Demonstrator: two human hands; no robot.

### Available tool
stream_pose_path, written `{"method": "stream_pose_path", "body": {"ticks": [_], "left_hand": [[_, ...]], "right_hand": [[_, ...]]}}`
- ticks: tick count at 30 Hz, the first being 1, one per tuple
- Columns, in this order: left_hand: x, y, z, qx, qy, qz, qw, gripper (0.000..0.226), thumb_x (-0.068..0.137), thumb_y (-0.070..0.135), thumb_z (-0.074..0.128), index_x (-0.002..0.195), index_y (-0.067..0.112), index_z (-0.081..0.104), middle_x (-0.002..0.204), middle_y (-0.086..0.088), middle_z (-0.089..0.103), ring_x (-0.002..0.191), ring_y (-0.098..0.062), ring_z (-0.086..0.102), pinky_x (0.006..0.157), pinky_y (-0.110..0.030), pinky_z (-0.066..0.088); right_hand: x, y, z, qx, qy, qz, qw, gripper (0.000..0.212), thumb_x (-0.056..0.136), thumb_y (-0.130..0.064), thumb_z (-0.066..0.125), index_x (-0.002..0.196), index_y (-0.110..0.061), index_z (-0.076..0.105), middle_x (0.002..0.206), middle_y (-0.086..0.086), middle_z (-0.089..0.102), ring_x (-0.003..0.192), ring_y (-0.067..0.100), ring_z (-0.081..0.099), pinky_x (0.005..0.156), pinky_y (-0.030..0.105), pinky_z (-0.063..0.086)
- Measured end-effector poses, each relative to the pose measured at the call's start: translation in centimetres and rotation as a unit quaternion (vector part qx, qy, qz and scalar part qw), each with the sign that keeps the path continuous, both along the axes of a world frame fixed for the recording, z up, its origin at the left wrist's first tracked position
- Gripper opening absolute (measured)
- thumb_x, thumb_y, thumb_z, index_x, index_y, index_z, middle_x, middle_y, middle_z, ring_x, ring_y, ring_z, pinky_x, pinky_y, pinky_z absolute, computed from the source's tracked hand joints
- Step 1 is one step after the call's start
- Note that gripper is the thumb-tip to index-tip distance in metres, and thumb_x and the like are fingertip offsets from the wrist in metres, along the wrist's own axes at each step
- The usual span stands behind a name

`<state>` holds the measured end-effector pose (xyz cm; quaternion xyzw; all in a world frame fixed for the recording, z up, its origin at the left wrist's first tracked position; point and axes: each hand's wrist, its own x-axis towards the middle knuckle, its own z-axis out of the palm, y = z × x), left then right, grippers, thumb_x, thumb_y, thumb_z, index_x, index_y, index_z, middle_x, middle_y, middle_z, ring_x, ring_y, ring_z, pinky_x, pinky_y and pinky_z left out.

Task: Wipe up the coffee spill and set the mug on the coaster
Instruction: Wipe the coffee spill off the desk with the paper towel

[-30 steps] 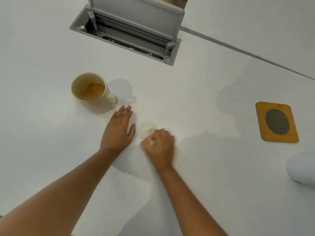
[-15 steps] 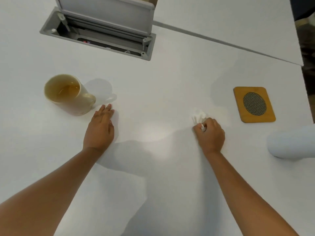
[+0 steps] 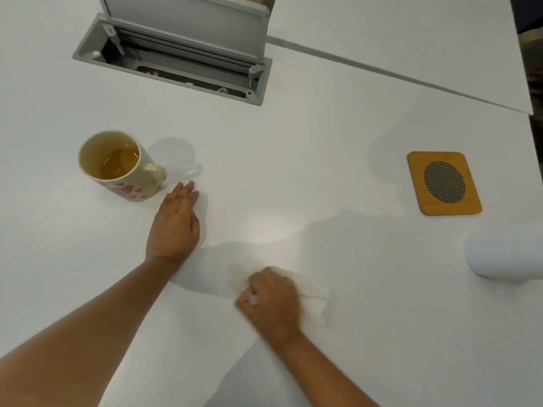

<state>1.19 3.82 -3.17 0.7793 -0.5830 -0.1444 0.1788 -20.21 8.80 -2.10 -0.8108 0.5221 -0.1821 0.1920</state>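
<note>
Two bare hands working on a white table (image 3: 293, 142), mid-wipe.

Clenching a crumpled tissue (image 3: 311, 298) in right hand (image 3: 270, 301), scrubbing; bracing left hand (image 3: 176, 224) flat, fingers spread, gripping nothing, just beside mug (image 3: 120, 165) half full of coffee; leaving coaster (image 3: 443, 183) bare, well apart at right.

Table (image 3: 293, 148): smooth white laminate, matt with a soft sheen. Mug (image 3: 123, 165): glazed cream ceramic, glossy, pink heart print. Coaster (image 3: 417, 186): smooth light wood, dark woven mesh at its centre. Tissue (image 3: 314, 301): thin, crumpled white paper. Cable box (image 3: 176, 54): grey brushed metal, matt.
</note>
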Motion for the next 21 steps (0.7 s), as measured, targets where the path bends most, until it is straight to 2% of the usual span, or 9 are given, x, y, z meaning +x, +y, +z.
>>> {"method": "stream_pose_path", "body": {"ticks": [4,8,13,15,18,19,21], "left_hand": [[0.0,0.1,-0.1,0.004,-0.004,-0.004,1.0,0.041,0.093,0.006,0.038,0.134,0.003,0.043,0.145,-0.011,0.04,0.137,-0.027,0.031,0.113,-0.039,0.024],[0.1,0.1,-0.2,0.006,-0.002,0.001,1.0,0.042,0.093,0.008,0.038,0.135,0.006,0.043,0.146,-0.009,0.039,0.138,-0.026,0.031,0.113,-0.038,0.024],[0.2,0.0,-0.2,0.004,-0.004,-0.001,1.0,0.041,0.092,0.005,0.04,0.132,0.004,0.046,0.145,-0.01,0.04,0.137,-0.026,0.031,0.112,-0.035,0.022],[0.2,0.0,-0.2,0.007,-0.004,0.002,1.0,0.041,0.092,0.007,0.039,0.133,0.006,0.045,0.146,-0.009,0.039,0.138,-0.025,0.031,0.112,-0.034,0.021],[0.2,-0.1,-0.1,0.006,0.0,-0.001,1.0,0.041,0.092,0.006,0.04,0.133,0.005,0.045,0.145,-0.009,0.04,0.137,-0.026,0.031,0.112,-0.034,0.021],[0.2,-0.1,-0.1,0.005,0.002,-0.002,1.0,0.041,0.092,0.006,0.04,0.133,0.005,0.045,0.145,-0.01,0.04,0.137,-0.026,0.032,0.112,-0.035,0.022],[0.3,-0.1,-0.2,0.004,0.004,-0.004,1.0,0.041,0.091,0.005,0.04,0.132,0.004,0.045,0.144,-0.01,0.041,0.137,-0.027,0.032,0.112,-0.037,0.024]], "right_hand": [[5.5,1.1,-0.6,-0.005,-0.037,0.179,0.983,0.012,0.06,-0.022,0.058,0.059,-0.015,0.05,0.056,0.0,0.048,0.05,0.019,0.047,0.047,0.027,0.032],[4.7,-2.4,-1.0,-0.021,-0.056,0.254,0.965,0.011,0.061,-0.015,0.06,0.061,-0.011,0.049,0.057,0.005,0.049,0.052,0.024,0.048,0.05,0.028,0.03],[3.3,-10.2,0.5,0.022,-0.052,0.124,0.991,0.013,0.062,-0.011,0.066,0.059,-0.009,0.053,0.059,0.008,0.053,0.055,0.027,0.052,0.053,0.03,0.035],[2.5,-12.1,1.3,0.113,-0.05,0.125,0.984,0.011,0.069,-0.02,0.063,0.066,-0.012,0.056,0.063,0.002,0.055,0.058,0.017,0.05,0.056,0.027,0.033],[1.0,-13.4,2.4,0.285,-0.109,0.127,0.944,0.006,0.085,-0.032,0.057,0.09,-0.029,0.056,0.076,-0.01,0.057,0.065,0.004,0.052,0.062,0.024,0.043],[0.3,-13.6,2.7,0.297,-0.142,0.097,0.939,0.008,0.088,-0.029,0.054,0.096,-0.031,0.056,0.079,-0.011,0.058,0.067,0.005,0.055,0.066,0.024,0.046],[-1.1,-13.9,3.1,0.247,-0.182,0.007,0.952,0.016,0.092,-0.019,0.048,0.101,-0.029,0.058,0.082,-0.01,0.059,0.071,0.008,0.057,0.07,0.027,0.049]]}}
